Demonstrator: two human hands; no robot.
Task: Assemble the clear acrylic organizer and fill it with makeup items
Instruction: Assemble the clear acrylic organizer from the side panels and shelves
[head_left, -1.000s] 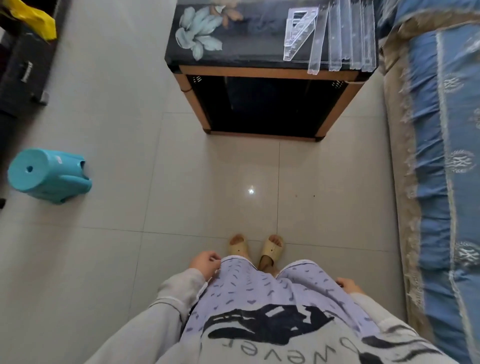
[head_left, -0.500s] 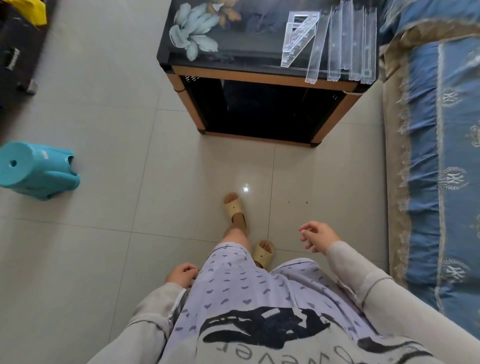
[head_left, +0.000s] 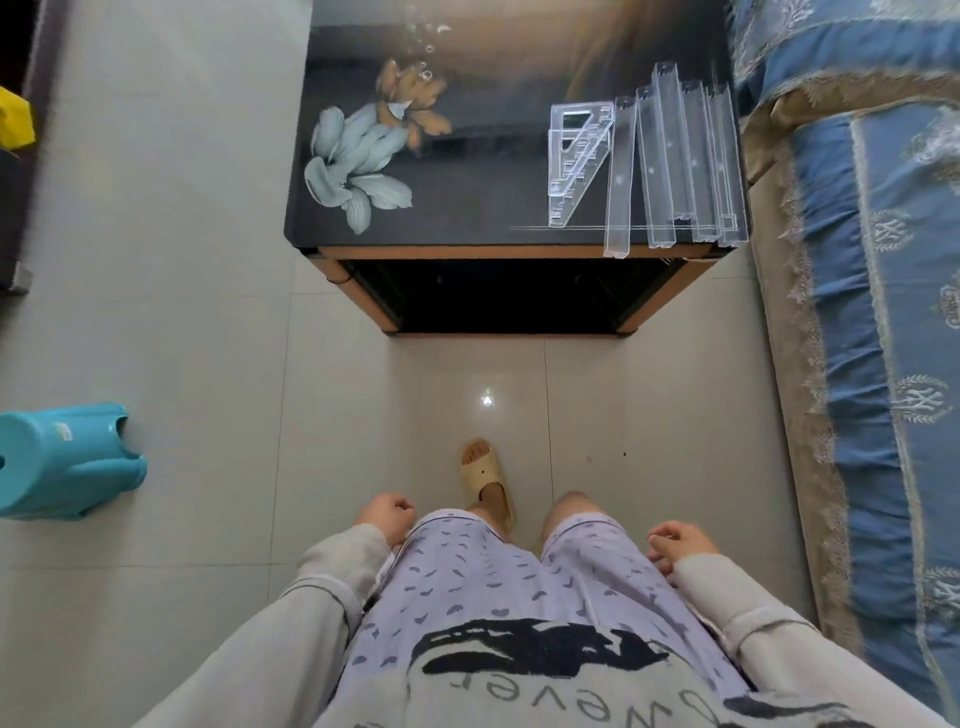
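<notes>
- Acrylic organizer parts lie unassembled on the right end of the table top, close to its front edge.
- Two stepped side panels are stacked flat, just left of the long clear strips, which lie side by side. The front ends of some strips stick out past the table's edge.
- The table has a glossy dark top printed with a pale flower and a fish, a wooden frame and a dark open space beneath.
- The left hand hangs by the hip, fingers loosely curled, holding nothing.
- The right hand hangs by the other hip, fingers loosely bent and also holding nothing. Both hands are well short of the table.
- One foot in a beige slipper is forward on the grey tiled floor.
- A teal plastic stool lies on its side at the left.
- A blue patterned cover runs along the right.
</notes>
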